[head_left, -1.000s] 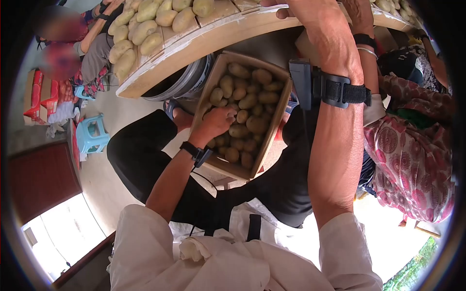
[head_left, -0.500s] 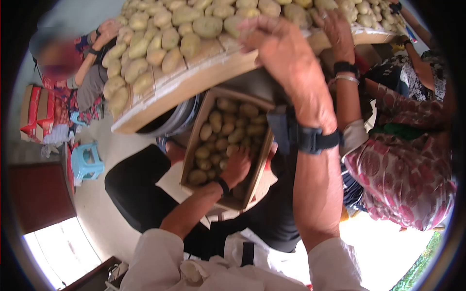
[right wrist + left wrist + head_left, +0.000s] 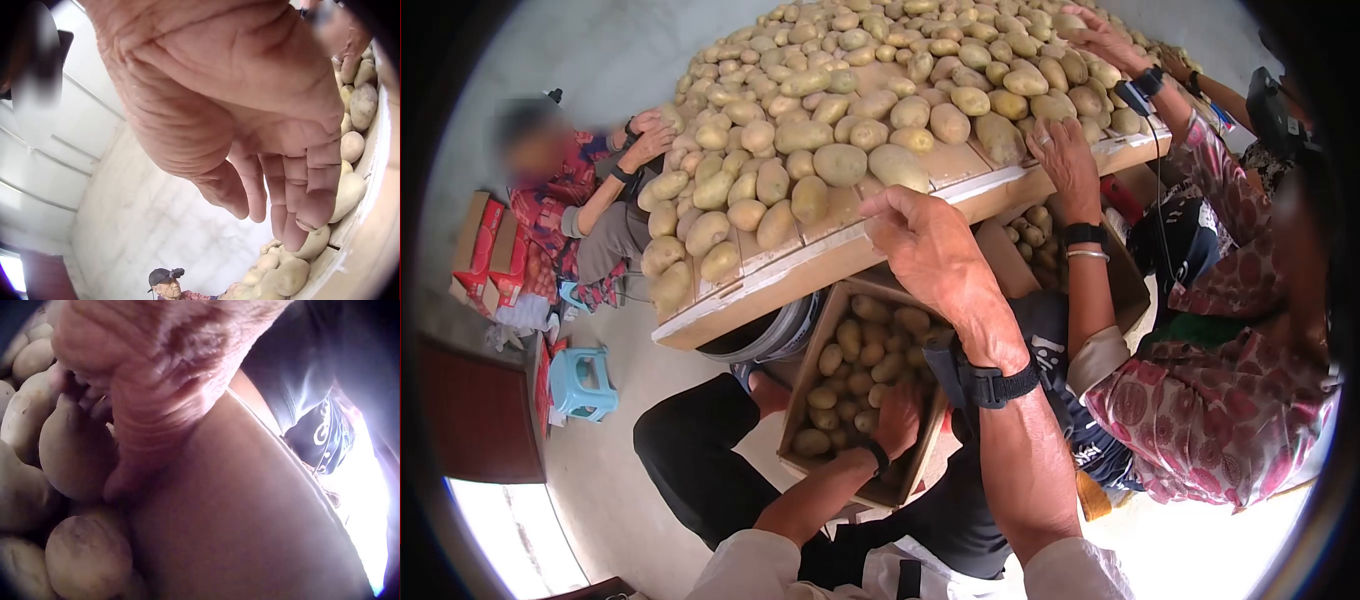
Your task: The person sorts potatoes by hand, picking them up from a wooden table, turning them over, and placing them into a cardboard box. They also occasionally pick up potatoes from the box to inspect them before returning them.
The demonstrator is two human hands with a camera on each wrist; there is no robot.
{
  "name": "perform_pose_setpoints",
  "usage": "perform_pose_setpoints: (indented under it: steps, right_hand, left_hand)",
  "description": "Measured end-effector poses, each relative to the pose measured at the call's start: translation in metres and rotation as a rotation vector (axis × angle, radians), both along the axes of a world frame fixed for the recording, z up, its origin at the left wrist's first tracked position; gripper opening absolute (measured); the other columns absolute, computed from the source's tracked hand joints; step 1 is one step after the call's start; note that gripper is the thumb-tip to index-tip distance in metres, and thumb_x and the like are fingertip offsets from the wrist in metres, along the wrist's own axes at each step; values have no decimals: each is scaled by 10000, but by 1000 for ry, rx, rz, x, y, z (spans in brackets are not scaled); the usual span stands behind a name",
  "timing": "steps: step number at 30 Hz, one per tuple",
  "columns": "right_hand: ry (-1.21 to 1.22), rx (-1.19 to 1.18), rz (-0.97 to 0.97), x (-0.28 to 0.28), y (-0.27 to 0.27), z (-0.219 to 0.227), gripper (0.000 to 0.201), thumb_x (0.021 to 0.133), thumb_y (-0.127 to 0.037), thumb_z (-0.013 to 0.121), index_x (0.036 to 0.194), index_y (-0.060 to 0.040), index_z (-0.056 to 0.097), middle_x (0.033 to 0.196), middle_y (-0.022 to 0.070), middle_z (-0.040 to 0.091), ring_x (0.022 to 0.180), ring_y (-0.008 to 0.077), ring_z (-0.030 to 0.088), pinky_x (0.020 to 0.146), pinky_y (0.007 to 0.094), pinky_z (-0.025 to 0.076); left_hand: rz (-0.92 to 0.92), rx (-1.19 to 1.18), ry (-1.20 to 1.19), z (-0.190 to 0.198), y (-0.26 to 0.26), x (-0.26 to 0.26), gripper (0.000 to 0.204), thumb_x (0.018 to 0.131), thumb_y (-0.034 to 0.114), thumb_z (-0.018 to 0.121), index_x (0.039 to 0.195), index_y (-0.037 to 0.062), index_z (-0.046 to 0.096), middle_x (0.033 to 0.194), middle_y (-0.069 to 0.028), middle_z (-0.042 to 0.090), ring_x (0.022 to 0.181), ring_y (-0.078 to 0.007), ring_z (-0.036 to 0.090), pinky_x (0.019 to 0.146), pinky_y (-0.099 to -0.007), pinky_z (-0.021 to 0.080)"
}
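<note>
In the head view my left hand (image 3: 898, 415) is down inside a cardboard box (image 3: 797, 400) of potatoes, by its right side wall. The left wrist view has its fingers and thumb around a potato (image 3: 75, 450), tight against the box wall (image 3: 237, 506), with more potatoes beside it. My right hand (image 3: 930, 245) hovers by the near edge of a table (image 3: 820, 250) heaped with potatoes (image 3: 840, 165). Its palm (image 3: 250, 119) faces the right wrist camera, fingers loosely bent and nothing in them.
At the right a neighbour's hand (image 3: 1065, 160) touches the potatoes, near a second box of potatoes (image 3: 1032, 240). Another person (image 3: 550, 190) sits across at the left. A bucket (image 3: 770, 335) stands under the table, and a blue stool (image 3: 582, 383) on the floor.
The head view has tilted up, showing more of the table. My left hand has shifted to the box's right side. My right hand has drawn back from over the table to its near edge.
</note>
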State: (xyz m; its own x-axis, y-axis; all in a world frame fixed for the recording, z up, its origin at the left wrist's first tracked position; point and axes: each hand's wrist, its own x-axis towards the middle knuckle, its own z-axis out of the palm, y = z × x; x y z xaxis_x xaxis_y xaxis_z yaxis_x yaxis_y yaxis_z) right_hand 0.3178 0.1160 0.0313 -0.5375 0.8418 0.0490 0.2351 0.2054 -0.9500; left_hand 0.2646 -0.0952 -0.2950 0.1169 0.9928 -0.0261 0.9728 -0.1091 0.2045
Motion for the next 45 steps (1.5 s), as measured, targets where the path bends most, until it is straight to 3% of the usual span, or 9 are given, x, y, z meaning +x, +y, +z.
perform_pose_setpoints:
  steps: [4,6,15,20,28,33,35,43,45]
  right_hand:
    - [7,13,8,1,3,-3,296,962,-159,619,1199,8,681,965,118,702,922,198,635,870,337,503]
    - [26,-40,-1,1,4,-4,308,913,-110,585,1192,-31,688,1029,241,715,988,370,697,896,409,525]
    - [65,-82,-23,5,4,-1,280,951,-174,616,1148,2,707,924,145,724,877,240,681,851,354,523]
    - [58,-87,28,8,11,-3,312,937,-178,638,1192,-3,683,966,51,697,859,129,662,701,265,476]
    - [71,-128,29,5,9,-1,319,958,-181,612,1213,1,677,1005,67,726,890,140,691,688,269,479]
    - [103,-155,14,10,9,-2,305,949,-139,609,1195,28,681,919,83,688,835,158,658,826,296,498]
    - [74,-117,41,12,12,-6,324,956,-180,605,1219,-6,677,994,58,727,889,143,689,688,272,480]
    - [97,-146,32,10,3,0,325,943,-147,613,1210,29,672,924,81,677,850,162,659,800,297,492]
    - [99,-122,32,6,5,-1,327,943,-152,614,1211,27,672,920,80,676,851,161,660,786,296,489]
  left_hand:
    - [14,-125,-24,-4,-2,7,222,850,161,609,1045,57,627,951,-158,598,890,-318,605,762,-433,471]
    - [61,-84,53,2,-8,11,267,856,173,630,1092,50,627,931,-158,626,849,-325,653,738,-436,509]
    - [125,-204,-106,6,-21,-9,433,811,122,643,1222,7,571,900,-194,709,841,-363,714,714,-474,562]
    - [409,-320,-570,46,-20,-27,556,889,333,697,1267,-41,536,1151,-287,677,1086,-450,662,913,-496,531]
    - [589,-274,-1032,63,-13,-45,674,908,349,757,1407,-17,488,1256,-217,661,1110,-351,672,938,-423,527]
    - [711,-305,-1246,149,-15,-57,717,900,370,801,1436,3,497,1255,-119,659,918,-154,670,684,-277,563]
    - [736,-267,-1256,186,-20,-70,661,926,367,770,1436,36,513,1221,-84,671,930,-130,657,685,-265,539]
    - [734,111,-1269,296,-32,-160,669,935,341,738,1472,31,486,1196,-66,675,1017,-140,656,717,-243,530]
    - [746,261,-1193,306,-26,-196,656,924,322,760,1443,-3,523,1236,-90,672,1082,-166,645,882,-296,521]
